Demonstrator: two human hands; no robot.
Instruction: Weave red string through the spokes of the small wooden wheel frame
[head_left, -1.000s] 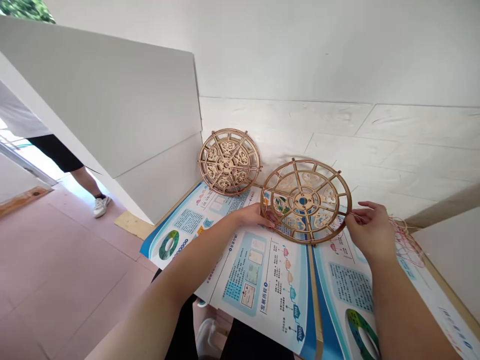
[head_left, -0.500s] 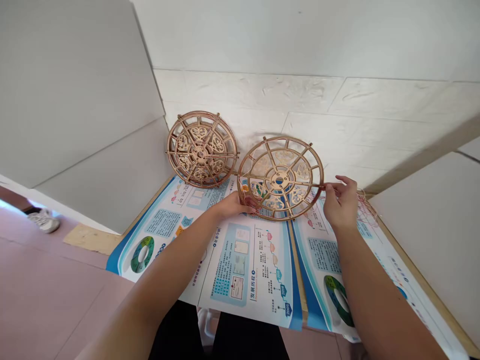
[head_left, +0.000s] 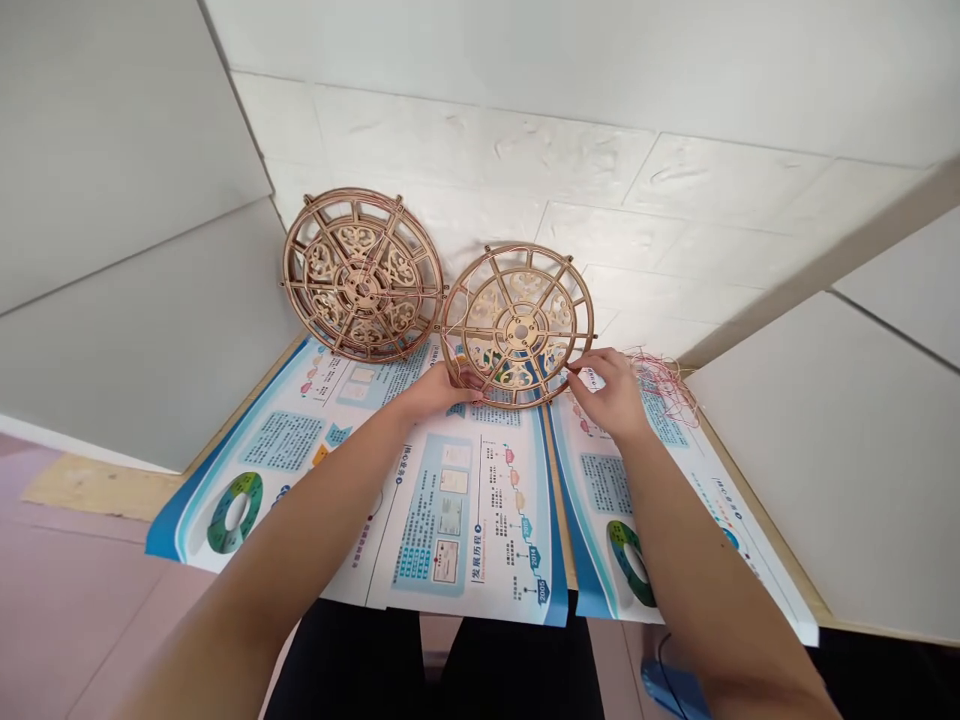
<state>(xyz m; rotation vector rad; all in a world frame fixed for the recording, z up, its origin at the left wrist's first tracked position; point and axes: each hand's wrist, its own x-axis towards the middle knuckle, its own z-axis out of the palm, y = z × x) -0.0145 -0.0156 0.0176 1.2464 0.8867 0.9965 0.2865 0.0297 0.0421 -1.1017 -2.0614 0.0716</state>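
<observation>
A round, gold-brown openwork wheel [head_left: 523,305] with spokes and scroll ornaments stands tilted on the printed sheets. My left hand [head_left: 442,393] grips its lower left rim, the thumb lying along the front and the other fingers mostly hidden behind. At the lower right rim, my right hand [head_left: 609,395] pinches with thumb and index finger. A thin pale wire [head_left: 465,310] runs over the wheel's left part. To the left, several similar wheels in a stack [head_left: 363,282] lean against the wall, apart from my hands.
Printed blue-and-white sheets [head_left: 442,590] cover the table. A tangle of thin red and pale wires [head_left: 667,385] lies at the right back. White panels [head_left: 847,470] stand on both sides, and a white brick-patterned wall [head_left: 480,150] rises behind. A blue object [head_left: 671,690] is below the table edge.
The camera view has shifted. My right hand has moved from the spoke end at the wheel's right side to its lower right rim. My left hand keeps its hold.
</observation>
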